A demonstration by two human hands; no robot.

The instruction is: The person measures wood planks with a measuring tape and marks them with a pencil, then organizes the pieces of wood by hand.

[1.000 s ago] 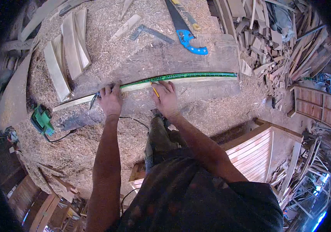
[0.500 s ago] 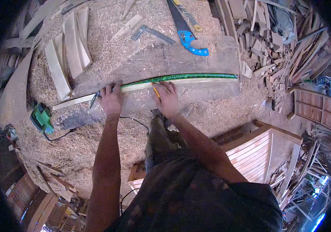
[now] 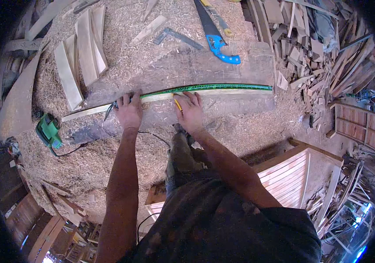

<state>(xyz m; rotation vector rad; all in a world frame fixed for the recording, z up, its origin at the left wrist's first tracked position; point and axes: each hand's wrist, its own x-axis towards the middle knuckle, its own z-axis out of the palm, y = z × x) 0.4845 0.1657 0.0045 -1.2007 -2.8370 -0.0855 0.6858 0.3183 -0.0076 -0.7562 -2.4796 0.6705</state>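
A long, narrow wooden strip (image 3: 240, 92) lies on the bench. Along its far edge runs the extended green blade of a tape measure (image 3: 205, 87), reaching almost to the strip's right end. My left hand (image 3: 129, 115) presses down over the strip with curled fingers on the tape measure; a dark part with a strap pokes out on its left, and the rest is hidden under the hand. Farther right, a yellow pencil (image 3: 178, 104) is held in my right hand (image 3: 191, 115), whose fingertips rest on the strip beside the green blade.
A blue-handled handsaw (image 3: 217, 45), a metal square (image 3: 179, 38) and several boards (image 3: 86, 48) lie beyond the strip among wood shavings. A green power planer (image 3: 49, 130) with its cord sits at left. Scrap wood (image 3: 303, 61) is piled right; a slatted wooden panel (image 3: 284, 173) stands nearer.
The whole view has shifted slightly, so things appear a little farther right. Both hands keep about the same places on the strip and tape measure.
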